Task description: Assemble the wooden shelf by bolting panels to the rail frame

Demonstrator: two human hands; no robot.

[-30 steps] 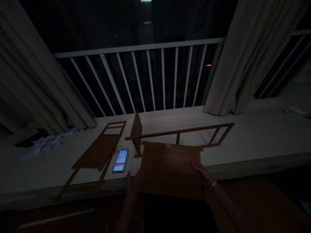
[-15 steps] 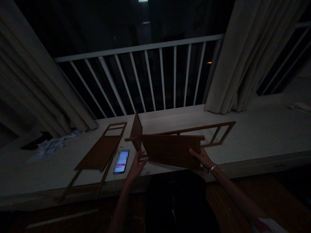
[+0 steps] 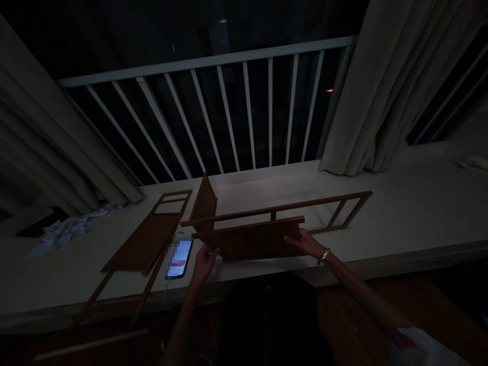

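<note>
Both my hands hold a brown wooden panel (image 3: 255, 239) with rails along its edges, tilted above the ledge. My left hand (image 3: 206, 258) is closed on its lower left corner, fingertips partly hidden by the panel. On the right end, my right hand (image 3: 307, 243) grips with the thumb over the front face and the fingers behind. Just behind lies a long wooden frame (image 3: 324, 202) with open bars at its right end. An upright wooden board (image 3: 205, 206) stands at that frame's left end. Left of my hand rests a lit phone (image 3: 180, 258) with a cable.
A second wooden frame with a panel (image 3: 147, 239) lies left, its legs past the edge of the pale ledge (image 3: 412, 218). Crumpled cloth or paper (image 3: 64, 231) sits further left. White railing (image 3: 244, 60) and curtains (image 3: 354, 101) stand behind. A pale strip (image 3: 91, 345) lies on the floor.
The held panel has shifted left and its upper edge now sits apart from the long frame's rail. My left hand has closed from loosely spread fingers onto the panel's left corner.
</note>
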